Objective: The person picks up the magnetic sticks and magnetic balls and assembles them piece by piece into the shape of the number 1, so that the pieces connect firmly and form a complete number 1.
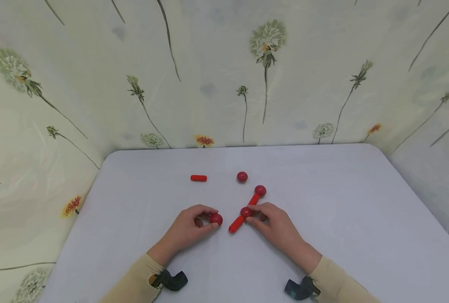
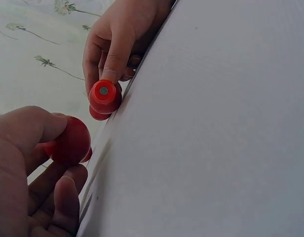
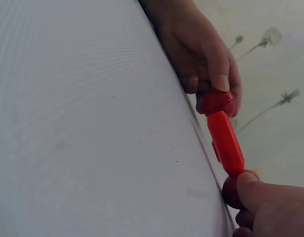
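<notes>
My left hand (image 1: 194,225) pinches a red ball (image 1: 216,219) between thumb and fingers. Just to its right, my right hand (image 1: 275,223) grips another red ball (image 1: 246,212), the middle one of a joined piece. From that ball a red rod (image 1: 236,224) points down-left toward the left hand, and a second red rod (image 1: 254,199) runs up-right to an end ball (image 1: 260,190). In the left wrist view, the near rod's free end (image 2: 103,91) shows a small grey disc. A gap separates the left ball from this rod end in the head view.
Farther back on the white table (image 1: 342,189) lie a loose red rod (image 1: 199,178) and a loose red ball (image 1: 242,176). A flower-printed cloth (image 1: 209,63) hangs behind the table and at its sides. Each wrist wears a dark camera mount (image 1: 176,281).
</notes>
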Demonstrator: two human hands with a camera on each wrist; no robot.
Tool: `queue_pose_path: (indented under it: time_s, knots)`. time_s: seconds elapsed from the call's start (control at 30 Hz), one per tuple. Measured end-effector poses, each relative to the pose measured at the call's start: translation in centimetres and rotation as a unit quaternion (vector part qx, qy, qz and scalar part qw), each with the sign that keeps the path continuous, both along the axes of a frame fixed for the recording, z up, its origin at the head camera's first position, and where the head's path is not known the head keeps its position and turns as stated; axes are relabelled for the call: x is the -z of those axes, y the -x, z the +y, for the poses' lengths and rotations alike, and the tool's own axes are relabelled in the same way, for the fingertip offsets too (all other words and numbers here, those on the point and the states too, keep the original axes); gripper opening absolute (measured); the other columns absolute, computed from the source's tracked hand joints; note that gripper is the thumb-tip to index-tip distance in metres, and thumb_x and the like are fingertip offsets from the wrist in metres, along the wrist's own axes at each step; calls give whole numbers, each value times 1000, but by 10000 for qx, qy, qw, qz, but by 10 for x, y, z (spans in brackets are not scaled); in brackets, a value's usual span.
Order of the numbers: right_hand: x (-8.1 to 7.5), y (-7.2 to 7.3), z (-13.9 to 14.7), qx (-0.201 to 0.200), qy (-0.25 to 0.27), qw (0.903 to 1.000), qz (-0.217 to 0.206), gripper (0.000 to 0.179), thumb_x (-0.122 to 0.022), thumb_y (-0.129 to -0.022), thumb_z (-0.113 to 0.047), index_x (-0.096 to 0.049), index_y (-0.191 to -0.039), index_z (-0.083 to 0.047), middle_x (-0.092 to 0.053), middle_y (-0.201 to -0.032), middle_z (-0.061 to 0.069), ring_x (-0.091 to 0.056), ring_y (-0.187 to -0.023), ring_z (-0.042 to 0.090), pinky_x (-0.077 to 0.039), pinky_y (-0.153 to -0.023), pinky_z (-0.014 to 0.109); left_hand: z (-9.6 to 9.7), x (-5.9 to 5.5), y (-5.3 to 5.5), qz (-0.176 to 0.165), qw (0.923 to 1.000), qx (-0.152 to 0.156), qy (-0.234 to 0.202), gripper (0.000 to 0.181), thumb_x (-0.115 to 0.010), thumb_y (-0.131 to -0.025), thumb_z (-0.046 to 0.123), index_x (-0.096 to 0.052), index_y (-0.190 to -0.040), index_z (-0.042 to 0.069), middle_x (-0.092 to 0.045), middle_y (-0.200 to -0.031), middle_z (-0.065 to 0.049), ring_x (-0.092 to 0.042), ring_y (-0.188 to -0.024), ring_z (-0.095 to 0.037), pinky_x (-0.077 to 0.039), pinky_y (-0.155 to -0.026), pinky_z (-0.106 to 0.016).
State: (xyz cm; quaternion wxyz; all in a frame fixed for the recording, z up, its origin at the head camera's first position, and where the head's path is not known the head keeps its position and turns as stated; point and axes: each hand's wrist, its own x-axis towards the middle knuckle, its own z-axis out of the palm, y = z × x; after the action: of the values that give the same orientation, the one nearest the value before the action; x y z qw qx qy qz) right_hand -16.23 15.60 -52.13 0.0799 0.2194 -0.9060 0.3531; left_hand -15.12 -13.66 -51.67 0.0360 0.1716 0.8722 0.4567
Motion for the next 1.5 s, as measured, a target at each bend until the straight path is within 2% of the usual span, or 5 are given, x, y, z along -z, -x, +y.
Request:
queue_pose_path:
  time_s: [0.23,0.67,1.0,1.33,1.5]
  knots:
    - [1,3,-1,-19,-34,10000,58,38,-81,-84,-26,-69,-121,-22,-60,-94,-15,-53,-78,5,-50,-67,23,-3,0,-1,41,9998,208,39,30,-74,-88,36,-67,-117,34,-63,-102,21,-60,-85,-7,-52,-71,-27]
    - [-3,10,2,-125,-190,9997,-91,39,-80,-84,-29,-69,-121,-20,-57,-85,-16,-52,-72,5,-48,-63,23,-1,3,-2,94,9997,247,0,30,-75,-88,35,-67,-117,32,-63,-104,21,-60,-88,-6,-53,-73,-26]
    - [-2,9,3,-11,-176,9998,-32,40,-81,-84,-27,-71,-122,-19,-59,-84,-16,-53,-72,6,-48,-63,23,0,2,-2,193,9992,329,132,28,-74,-89,35,-66,-116,37,-63,-101,22,-58,-84,-7,-51,-68,-26]
    - [-2,9,2,29,-133,9999,5,39,-81,-84,-27,-70,-121,-19,-61,-87,-16,-53,-73,5,-50,-64,23,0,1,-2,218,9983,494,228,28,-74,-88,41,-67,-115,38,-63,-98,22,-58,-83,-7,-50,-67,-27]
    - [-3,9,2,9,-131,9999,5,39,-81,-84,-27,-70,-121,-20,-60,-86,-16,-53,-73,6,-50,-64,23,0,0,-2,123,9976,594,345,26,-74,-87,46,-68,-111,39,-62,-93,20,-57,-81,-7,-49,-67,-27]
